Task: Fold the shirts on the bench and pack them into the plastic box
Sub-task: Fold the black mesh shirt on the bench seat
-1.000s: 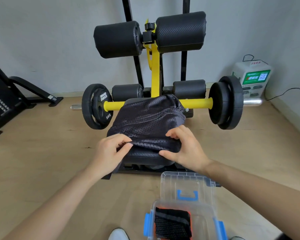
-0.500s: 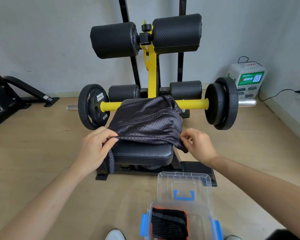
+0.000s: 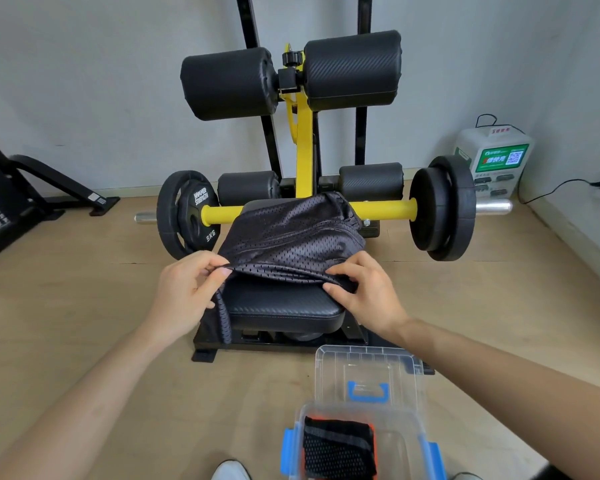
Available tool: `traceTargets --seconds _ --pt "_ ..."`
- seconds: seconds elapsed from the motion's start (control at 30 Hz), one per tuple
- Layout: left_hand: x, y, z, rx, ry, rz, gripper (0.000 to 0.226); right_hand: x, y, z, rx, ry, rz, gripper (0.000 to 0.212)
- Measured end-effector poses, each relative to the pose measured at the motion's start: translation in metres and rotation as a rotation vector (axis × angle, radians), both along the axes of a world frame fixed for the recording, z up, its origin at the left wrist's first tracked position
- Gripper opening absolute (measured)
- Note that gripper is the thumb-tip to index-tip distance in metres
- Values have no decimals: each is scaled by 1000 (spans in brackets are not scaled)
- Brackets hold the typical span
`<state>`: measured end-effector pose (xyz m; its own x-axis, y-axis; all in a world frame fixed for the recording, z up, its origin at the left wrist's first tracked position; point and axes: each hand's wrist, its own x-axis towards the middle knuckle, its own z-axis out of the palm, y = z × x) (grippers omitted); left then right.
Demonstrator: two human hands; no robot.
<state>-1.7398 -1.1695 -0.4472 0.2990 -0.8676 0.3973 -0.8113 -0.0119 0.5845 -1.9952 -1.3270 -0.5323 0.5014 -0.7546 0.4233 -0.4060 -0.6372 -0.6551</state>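
Your left hand [image 3: 187, 289] is pinching the near left edge of the dark mesh shirt [image 3: 291, 240], thumb and fingers closed on the fabric. Your right hand [image 3: 364, 292] grips the near right corner the same way, fingers curled around a bunched bit of cloth. The shirt is thin, perforated and kinda shiny, draped in loose wrinkles over the padded black desk [image 3: 284, 306], long axis running away from you toward the yellow bar [image 3: 385, 207]. One strip of it hangs down off the desk's left front corner.

Right by your feet sits the clear plastic box [image 3: 406, 441] with blue latches, its lid [image 3: 364, 375] lying behind it. Inside there's a folded black mesh piece [image 3: 336, 448], probably with an orange layer under it, hard to tell. Weight plates [image 3: 444, 209] flank the desk on both sides.
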Motion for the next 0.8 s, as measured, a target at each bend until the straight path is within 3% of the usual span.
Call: traceTargets --seconds 0.17,0.33,0.43,0.6,0.7,0.8 --pt "1 -1 0 36 247 64 13 -9 -13 1 75 -53 -25 14" --pt "0 -7 -3 75 470 55 15 -13 -19 20 376 -258 -31 15" --pt "2 -6 -5 112 392 44 17 -19 -19 27 378 -303 1 16" --pt "-1 3 -1 140 46 12 14 -34 -15 40 187 -153 -7 8" --pt "-4 8 5 164 -47 -3 14 -44 -13 53 0 -16 37 6" --pt "1 12 11 243 -99 -62 16 -48 -10 57 -29 89 143 8"
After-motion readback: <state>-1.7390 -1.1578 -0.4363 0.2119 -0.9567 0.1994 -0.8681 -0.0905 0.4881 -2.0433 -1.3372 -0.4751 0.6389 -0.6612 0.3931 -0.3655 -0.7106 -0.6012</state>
